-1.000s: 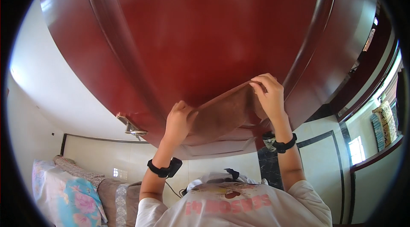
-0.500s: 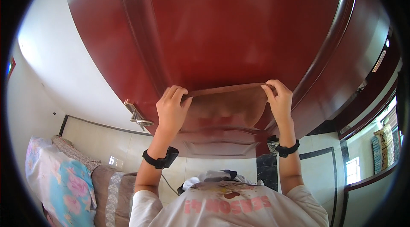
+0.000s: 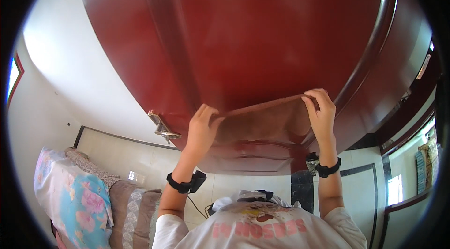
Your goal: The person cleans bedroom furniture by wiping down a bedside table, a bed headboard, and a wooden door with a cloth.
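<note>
My left hand and my right hand are both raised against a dark red wooden door. Each pinches one upper corner of a brown cloth, which hangs flat against the door's lower panel. The cloth is stretched between the hands, its top edge sloping slightly up to the right. A black band sits on each wrist. The lower part of the cloth blends with the door's glossy surface.
A metal door handle sticks out to the left of my left hand. A bed with a floral cover and grey pillows lies at the lower left. White wall is on the left, pale tiled floor below.
The cloth was held tilted and bunched a second ago; now it is spread wider and nearly level. My right hand has shifted to the right, my left stays near the handle.
</note>
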{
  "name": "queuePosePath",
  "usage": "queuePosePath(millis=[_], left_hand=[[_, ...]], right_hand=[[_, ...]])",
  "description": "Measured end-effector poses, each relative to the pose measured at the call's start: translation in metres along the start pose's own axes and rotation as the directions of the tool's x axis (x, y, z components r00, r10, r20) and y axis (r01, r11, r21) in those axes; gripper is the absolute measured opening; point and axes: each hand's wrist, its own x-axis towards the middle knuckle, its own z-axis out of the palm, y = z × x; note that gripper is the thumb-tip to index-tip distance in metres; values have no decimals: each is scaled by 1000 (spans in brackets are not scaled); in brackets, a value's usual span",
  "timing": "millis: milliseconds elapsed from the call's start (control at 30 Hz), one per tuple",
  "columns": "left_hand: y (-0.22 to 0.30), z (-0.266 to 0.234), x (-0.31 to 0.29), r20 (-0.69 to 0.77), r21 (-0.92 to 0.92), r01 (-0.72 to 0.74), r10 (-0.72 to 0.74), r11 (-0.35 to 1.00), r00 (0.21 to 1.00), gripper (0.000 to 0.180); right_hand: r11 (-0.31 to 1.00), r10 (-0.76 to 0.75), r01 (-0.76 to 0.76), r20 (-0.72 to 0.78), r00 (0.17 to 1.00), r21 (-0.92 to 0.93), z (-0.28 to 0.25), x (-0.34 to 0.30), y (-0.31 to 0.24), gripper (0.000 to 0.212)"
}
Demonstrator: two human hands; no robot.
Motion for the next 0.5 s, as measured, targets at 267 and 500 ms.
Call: queuePosePath(millis=[267,500], left_hand=[[10,-12,39,-379,423,-185,358,887,853,13],[46,-45,128,-626,616,-88,555,783,548,20]], right_hand=[[990,65,-62,-27,998,124,0,9,-7,12],[947,34,43,-231,972,319,-11,106,-40,11]])
